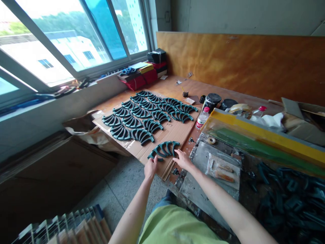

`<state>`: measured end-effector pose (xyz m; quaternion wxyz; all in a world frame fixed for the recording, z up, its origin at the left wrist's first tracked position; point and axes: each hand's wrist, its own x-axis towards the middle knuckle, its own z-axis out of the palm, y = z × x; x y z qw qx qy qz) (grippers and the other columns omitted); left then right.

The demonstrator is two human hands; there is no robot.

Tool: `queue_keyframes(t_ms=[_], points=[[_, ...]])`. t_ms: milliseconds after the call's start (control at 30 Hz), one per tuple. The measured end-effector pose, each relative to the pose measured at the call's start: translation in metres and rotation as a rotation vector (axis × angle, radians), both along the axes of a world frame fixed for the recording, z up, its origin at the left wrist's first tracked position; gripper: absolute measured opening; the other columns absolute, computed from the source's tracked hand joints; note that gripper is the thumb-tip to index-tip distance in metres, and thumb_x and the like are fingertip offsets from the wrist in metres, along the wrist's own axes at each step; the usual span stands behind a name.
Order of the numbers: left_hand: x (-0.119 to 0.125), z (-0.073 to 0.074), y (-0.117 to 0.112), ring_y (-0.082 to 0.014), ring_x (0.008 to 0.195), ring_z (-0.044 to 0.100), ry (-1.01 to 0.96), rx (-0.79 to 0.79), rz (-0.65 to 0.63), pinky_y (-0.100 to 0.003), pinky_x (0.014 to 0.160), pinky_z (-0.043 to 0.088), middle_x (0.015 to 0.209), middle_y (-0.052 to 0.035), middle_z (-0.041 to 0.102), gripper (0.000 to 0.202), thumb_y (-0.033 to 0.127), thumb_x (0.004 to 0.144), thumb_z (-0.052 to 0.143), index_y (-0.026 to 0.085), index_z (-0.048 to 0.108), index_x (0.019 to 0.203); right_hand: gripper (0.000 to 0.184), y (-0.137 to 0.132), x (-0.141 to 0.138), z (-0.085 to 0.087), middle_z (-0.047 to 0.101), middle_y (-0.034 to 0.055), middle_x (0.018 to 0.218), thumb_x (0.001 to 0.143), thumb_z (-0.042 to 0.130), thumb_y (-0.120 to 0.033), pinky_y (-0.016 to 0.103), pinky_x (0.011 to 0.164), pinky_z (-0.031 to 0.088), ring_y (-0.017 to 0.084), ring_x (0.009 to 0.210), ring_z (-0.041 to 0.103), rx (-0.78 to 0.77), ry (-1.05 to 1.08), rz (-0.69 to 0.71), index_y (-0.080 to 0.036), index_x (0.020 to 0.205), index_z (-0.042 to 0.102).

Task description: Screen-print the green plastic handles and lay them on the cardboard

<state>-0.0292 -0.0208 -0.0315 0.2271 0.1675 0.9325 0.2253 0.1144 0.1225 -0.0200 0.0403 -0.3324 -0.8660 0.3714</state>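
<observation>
On the left, you are keeping roughly seventeen fan-shaped clusters of curved teal-coated pieces (132,121) spread across a cardboard sheet (174,132), laid in rows so that each cluster sits apart from its neighbours. Your left hand (150,168) is curling loosely at the end of one further cluster (164,149), which is lying at the sheet's near edge. Whether that hand is gripping a piece can't be told from this view. Your right hand (183,160) is resting open and released, fingers spread, just beside that cluster. Further right, one loose heap of dark curved pieces (286,200) is lying on the workbench (172,86) — piled together, unsorted.
</observation>
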Motion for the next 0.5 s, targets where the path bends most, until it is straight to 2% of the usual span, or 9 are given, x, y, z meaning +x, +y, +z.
queue_keyframes(t_ms=[67, 133, 200, 267, 400, 500], points=[[0.017, 0.007, 0.005, -0.0321, 0.109, 0.062, 0.082, 0.019, -0.004, -0.044, 0.088, 0.048, 0.111, -0.0173, 0.067, 0.044, 0.054, 0.092, 0.036, 0.020, 0.062, 0.102, 0.042, -0.003, 0.022, 0.007, 0.059, 0.0139, 0.132, 0.083, 0.063, -0.017, 0.045, 0.105, 0.042, 0.026, 0.123, 0.055, -0.005, 0.115, -0.022, -0.017, 0.125, 0.059], [0.036, 0.011, 0.015, -0.0288, 0.127, 0.049, 0.161, 0.053, -0.036, -0.041, 0.101, 0.041, 0.136, -0.0151, 0.054, 0.043, 0.051, 0.091, 0.042, 0.022, 0.058, 0.118, 0.037, -0.009, 0.048, 0.016, 0.062, 0.0107, 0.128, 0.084, 0.060, -0.018, 0.044, 0.100, 0.047, 0.025, 0.117, 0.058, -0.029, 0.222, -0.063, -0.021, 0.120, 0.062], [0.050, 0.013, 0.031, -0.0287, 0.137, 0.037, 0.199, 0.037, -0.086, -0.042, 0.108, 0.034, 0.149, -0.0125, 0.040, 0.048, 0.053, 0.087, 0.049, 0.025, 0.055, 0.126, 0.032, -0.018, 0.076, 0.028, 0.064, 0.0093, 0.125, 0.086, 0.057, -0.021, 0.043, 0.094, 0.052, 0.024, 0.115, 0.059, -0.059, 0.305, -0.111, -0.023, 0.117, 0.064], [0.059, 0.011, 0.050, -0.0333, 0.138, 0.033, 0.192, -0.019, -0.107, -0.050, 0.107, 0.033, 0.153, -0.0129, 0.035, 0.056, 0.059, 0.083, 0.052, 0.026, 0.055, 0.128, 0.028, -0.026, 0.104, 0.040, 0.065, 0.0093, 0.122, 0.088, 0.055, -0.025, 0.041, 0.088, 0.055, 0.025, 0.114, 0.060, -0.085, 0.360, -0.157, -0.023, 0.114, 0.066], [0.064, 0.001, 0.084, -0.0457, 0.132, 0.034, 0.152, -0.118, -0.041, -0.068, 0.096, 0.034, 0.149, -0.0211, 0.037, 0.070, 0.070, 0.076, 0.050, 0.020, 0.056, 0.126, 0.027, -0.038, 0.158, 0.053, 0.067, 0.0099, 0.118, 0.090, 0.053, -0.034, 0.039, 0.081, 0.058, 0.025, 0.106, 0.063, -0.076, 0.397, -0.255, -0.024, 0.110, 0.069], [0.066, -0.003, 0.100, -0.0500, 0.132, 0.031, 0.176, -0.169, 0.021, -0.071, 0.097, 0.029, 0.145, -0.0257, 0.040, 0.071, 0.066, 0.077, 0.051, 0.014, 0.054, 0.125, 0.030, -0.041, 0.195, 0.051, 0.069, 0.0110, 0.115, 0.089, 0.055, -0.042, 0.037, 0.079, 0.059, 0.025, 0.100, 0.066, -0.064, 0.377, -0.346, -0.024, 0.107, 0.070]])
